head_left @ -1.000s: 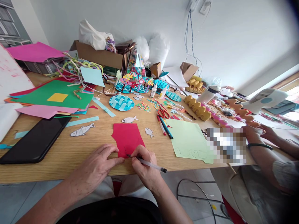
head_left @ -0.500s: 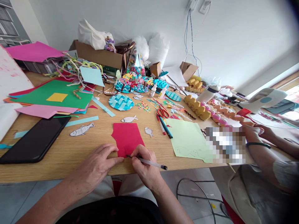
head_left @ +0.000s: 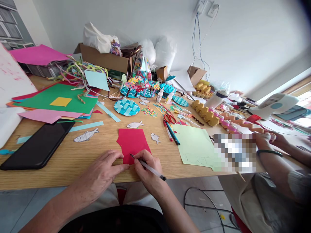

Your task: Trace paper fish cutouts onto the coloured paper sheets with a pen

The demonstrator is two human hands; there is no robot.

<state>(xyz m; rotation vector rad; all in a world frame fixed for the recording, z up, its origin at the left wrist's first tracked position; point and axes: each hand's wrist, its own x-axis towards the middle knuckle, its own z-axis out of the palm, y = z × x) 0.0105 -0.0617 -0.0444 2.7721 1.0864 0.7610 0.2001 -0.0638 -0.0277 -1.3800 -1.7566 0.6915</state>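
A pen [head_left: 153, 170] with a clear barrel is gripped in my right hand [head_left: 148, 168], its tip at the lower part of a red sheet of paper [head_left: 134, 141]. My left hand [head_left: 107, 168] rests at the sheet's lower left edge, thumb and fingers spread and touching the paper. Around the sheet lie paper fish: one fish cutout [head_left: 135, 124] just above it, another [head_left: 155, 138] to its right, and a larger one [head_left: 86, 135] to the left. A light green sheet [head_left: 194, 142] with faint fish outlines is further right.
A black phone [head_left: 36, 145] and a stack of coloured paper [head_left: 39, 100] are on the left. Red scissors [head_left: 169, 118] and markers [head_left: 172, 132] lie right of centre. Another person's hands [head_left: 264, 139] work at the far right. Boxes and bags line the wall.
The pen tip has shifted slightly up and left on the red sheet, and the pen's rear end has swung left and down. My left hand stays in place.
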